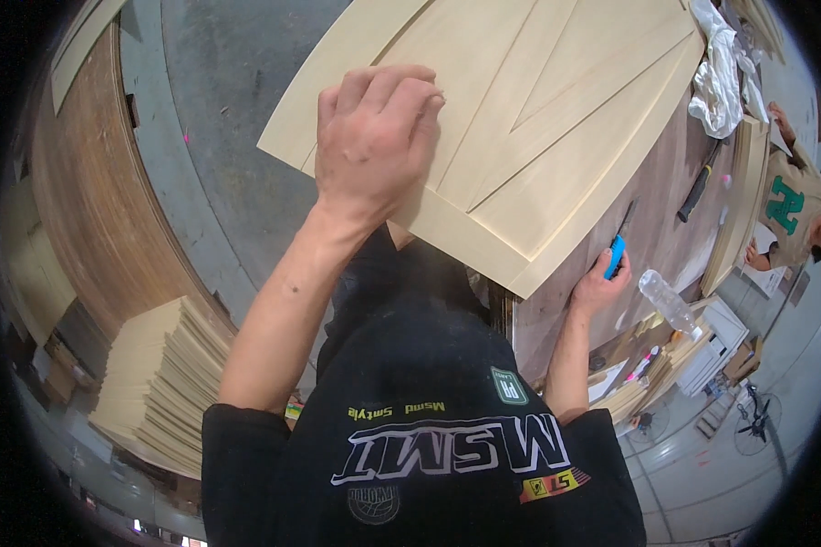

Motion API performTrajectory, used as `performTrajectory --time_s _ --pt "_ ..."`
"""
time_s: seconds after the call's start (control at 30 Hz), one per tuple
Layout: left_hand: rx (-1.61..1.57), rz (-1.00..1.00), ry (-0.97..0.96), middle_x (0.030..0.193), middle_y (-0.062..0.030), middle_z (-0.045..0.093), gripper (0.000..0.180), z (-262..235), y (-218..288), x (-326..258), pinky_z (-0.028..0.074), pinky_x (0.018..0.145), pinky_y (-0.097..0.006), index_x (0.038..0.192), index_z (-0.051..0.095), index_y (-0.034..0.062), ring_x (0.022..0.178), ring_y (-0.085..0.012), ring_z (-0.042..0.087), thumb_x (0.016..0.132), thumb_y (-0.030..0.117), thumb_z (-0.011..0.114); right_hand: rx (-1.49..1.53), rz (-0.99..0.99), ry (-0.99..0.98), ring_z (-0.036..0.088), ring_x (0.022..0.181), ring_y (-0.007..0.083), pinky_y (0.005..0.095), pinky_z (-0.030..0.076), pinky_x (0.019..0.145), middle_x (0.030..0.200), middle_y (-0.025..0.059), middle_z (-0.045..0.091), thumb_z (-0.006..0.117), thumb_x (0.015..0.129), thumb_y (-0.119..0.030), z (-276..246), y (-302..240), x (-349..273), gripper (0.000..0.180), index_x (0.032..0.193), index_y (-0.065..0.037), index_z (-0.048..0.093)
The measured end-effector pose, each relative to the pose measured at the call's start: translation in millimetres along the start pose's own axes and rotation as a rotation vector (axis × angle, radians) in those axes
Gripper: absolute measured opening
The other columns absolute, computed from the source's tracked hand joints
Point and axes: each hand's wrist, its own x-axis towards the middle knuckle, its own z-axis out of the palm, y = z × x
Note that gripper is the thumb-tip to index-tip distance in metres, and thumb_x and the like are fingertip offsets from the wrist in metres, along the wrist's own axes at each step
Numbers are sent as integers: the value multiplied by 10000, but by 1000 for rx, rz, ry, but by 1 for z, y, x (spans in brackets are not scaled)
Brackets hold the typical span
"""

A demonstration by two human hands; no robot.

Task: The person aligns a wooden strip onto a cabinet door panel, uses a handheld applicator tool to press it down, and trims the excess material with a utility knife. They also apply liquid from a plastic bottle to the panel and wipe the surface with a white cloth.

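Observation:
A pale cream panel (575, 155) with slanting grooves and a raised border lies in front of me, its near edge towards my body. Over its near left part is my left hand (374, 137), back up, with the fingers curled in. Whatever those fingers hold, if anything, is hidden beneath them. My right hand (598, 288) is off to the right of the panel, closed around a utility knife (616, 257) with a blue handle. The knife's thin dark blade points away from me, above the brown tabletop (556, 319).
On the table's right are a black-handled tool (695, 196), a crumpled white cloth (716, 82) and a clear plastic bottle (668, 301). Stacked cream boards (160, 387) stand at lower left. Another person (794, 201) is at far right, near a floor fan (757, 419).

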Motion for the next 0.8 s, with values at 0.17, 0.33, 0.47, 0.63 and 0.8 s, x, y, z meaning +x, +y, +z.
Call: performTrajectory --time_s 0.17,0.33,0.47,0.63,0.8 --pt "-1 38 -84 1165 31 719 117 -6 -3 -1 419 956 -400 991 697 134 1120 -223 615 953 245 699 -41 21 4 611 1123 366 459 477 986 1198 196 635 709 971 -286 -2 -5 -1 439 1256 42 647" --pt "82 90 -203 1440 -61 611 376 -11 15 0 354 1124 -448 1219 683 122 1365 -279 519 947 379 717 -8 90 -19 613 1127 364 455 482 983 1199 183 634 716 966 -317 -4 -10 3 446 1260 13 658" --pt "142 110 -471 1655 -123 371 758 -14 33 -13 143 1286 -522 1506 516 128 1577 -328 244 877 467 772 -15 190 -74 608 1162 351 445 474 1011 1230 164 628 721 970 -342 -9 -23 5 458 1277 -8 658" --pt "175 59 -630 1714 -163 242 977 -13 49 -11 44 1301 -575 1619 334 98 1616 -363 116 852 483 801 -28 125 -47 618 1137 357 456 481 996 1202 162 647 730 958 -353 -16 -17 8 451 1264 -27 673" --pt "227 1 -709 1711 -225 197 1077 -12 68 -1 73 1279 -628 1642 244 75 1608 -425 93 819 403 857 -56 96 10 650 1069 338 454 501 951 1140 104 697 761 907 -366 -16 -12 8 400 1208 -107 719"
